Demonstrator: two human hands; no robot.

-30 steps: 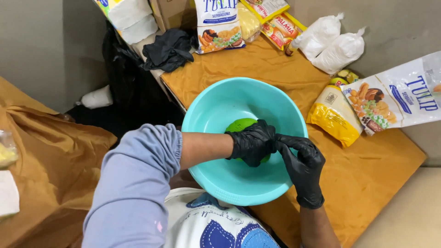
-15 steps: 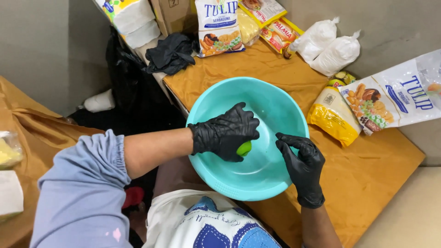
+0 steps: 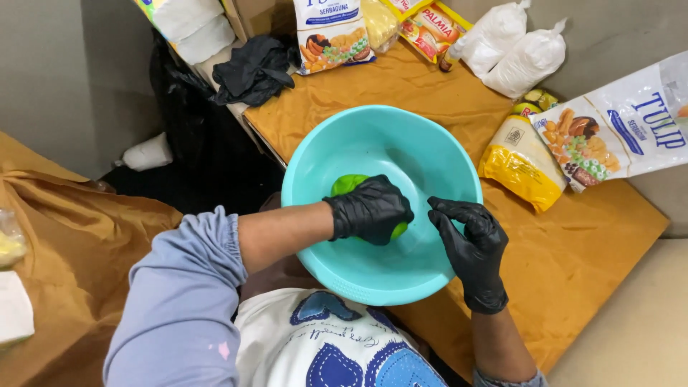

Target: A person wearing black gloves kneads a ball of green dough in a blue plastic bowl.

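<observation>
The gloves look like thin black rubber, smooth with a dull sheen. The bowl is smooth turquoise plastic, softly glossy. The dough inside is green, smooth and matt. The cloth underneath is ochre satin, wrinkled, faintly shiny. The packets are glossy plastic film.

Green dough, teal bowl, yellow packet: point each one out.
green dough (image 3: 347,184), head view, exposed top edge above the glove.
teal bowl (image 3: 430,152), head view, bare inner wall.
yellow packet (image 3: 517,166), head view, middle of its face.
</observation>
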